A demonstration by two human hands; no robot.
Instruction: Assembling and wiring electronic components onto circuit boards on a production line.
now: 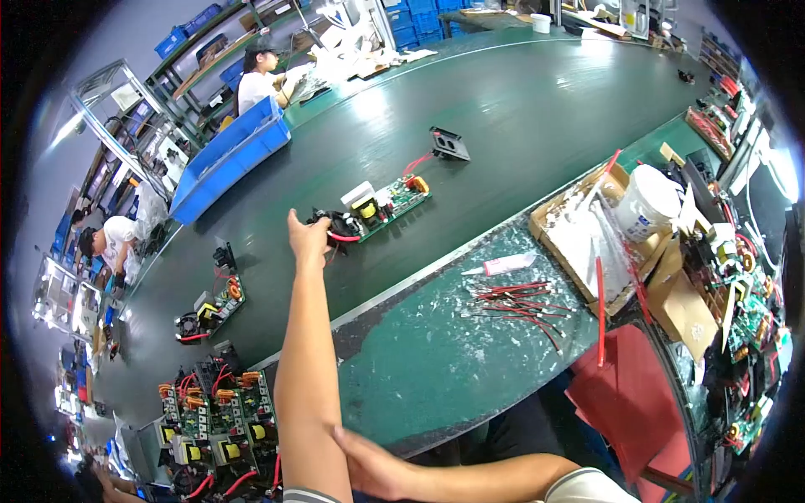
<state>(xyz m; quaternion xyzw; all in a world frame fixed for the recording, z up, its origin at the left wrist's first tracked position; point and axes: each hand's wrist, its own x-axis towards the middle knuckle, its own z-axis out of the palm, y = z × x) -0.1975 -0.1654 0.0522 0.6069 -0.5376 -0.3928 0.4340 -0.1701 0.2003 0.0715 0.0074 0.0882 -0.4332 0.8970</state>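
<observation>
My left hand (309, 239) reaches far out over the dark green conveyor belt. Its fingers close on the fan end of a green circuit board (387, 210), which carries a yellow transformer, coils and a thick red wire. Thin red wires join the board's far end to a black end plate (450, 144) lying on the belt. Close to my body, my right hand (373, 466) lies against my left forearm near the elbow. Its thumb shows, but the other fingers are hidden by that arm.
A second board (211, 308) lies further left, with several stacked boards (214, 432) below it. Cut red wires (520, 306) and a white tube (501, 265) lie on the bench. A cardboard box (545, 220) and white bucket (647, 201) stand right. Across the belt are a blue bin (231, 159) and people.
</observation>
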